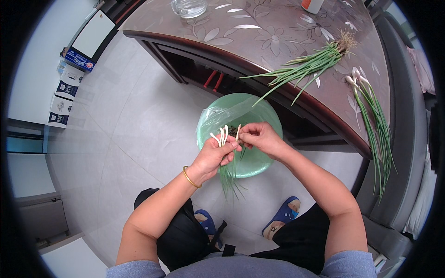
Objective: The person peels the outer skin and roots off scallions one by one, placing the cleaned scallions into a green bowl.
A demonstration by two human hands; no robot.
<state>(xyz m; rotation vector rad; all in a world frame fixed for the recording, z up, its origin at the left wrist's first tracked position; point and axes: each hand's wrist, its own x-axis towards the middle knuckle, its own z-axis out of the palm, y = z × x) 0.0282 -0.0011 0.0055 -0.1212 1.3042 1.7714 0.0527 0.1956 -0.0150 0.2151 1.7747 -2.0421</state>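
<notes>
My left hand (210, 158) is closed around several thin scallions (223, 135), their white bulbs upward and their green leaves hanging below. One more scallion (238, 131), with a brownish bulb, stands apart from the others by my left fingertips. The thumb and fingers of my right hand (262, 139) pinch at this stalk near its bulb. Both hands are over a round green basin (278, 120) lined with a clear plastic bag (226, 111). Dark scraps (233, 130) in the basin are partly hidden by my hands.
A wooden table (236, 52) with a patterned top stands ahead. On it lie a rooted scallion bunch (309, 64), a bunch with white bulbs (370, 100), a glass mug (189, 7) and a bottle (313, 5). A grey sofa (399, 121) stands right; boxes (64, 97) line the left wall.
</notes>
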